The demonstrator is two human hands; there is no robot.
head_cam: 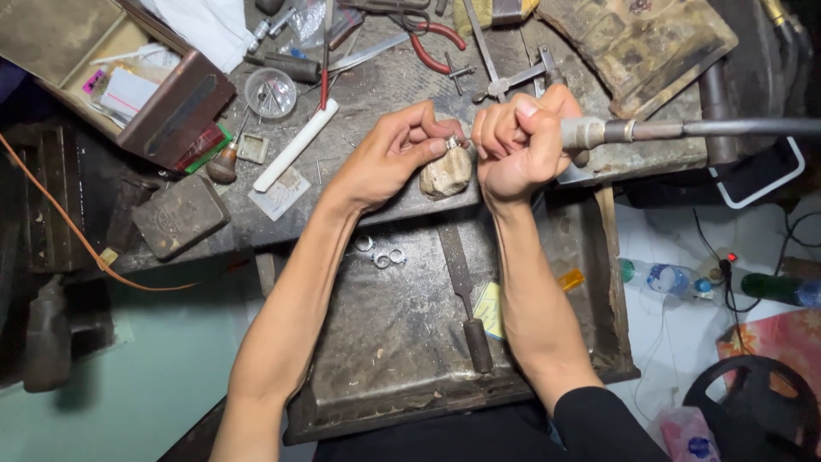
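My left hand (389, 154) pinches a small silver ring (452, 141) between thumb and fingertips, resting it on a worn wooden bench peg (445, 174). My right hand (522, 141) is closed around a metal rotary handpiece (599, 132), whose flexible shaft runs off to the right edge. The tool's tip meets the ring, hidden by my fingers. Both hands touch over the front edge of the dark workbench (376, 85).
A metal catch tray (393, 342) below holds a file (466, 299), three small rings (382, 252) and a yellow slip. On the bench lie red-handled pliers (432, 43), a white stick (295, 145), a small glass dish (270, 92), a metal block (180, 216) and an open wooden drawer (111, 77).
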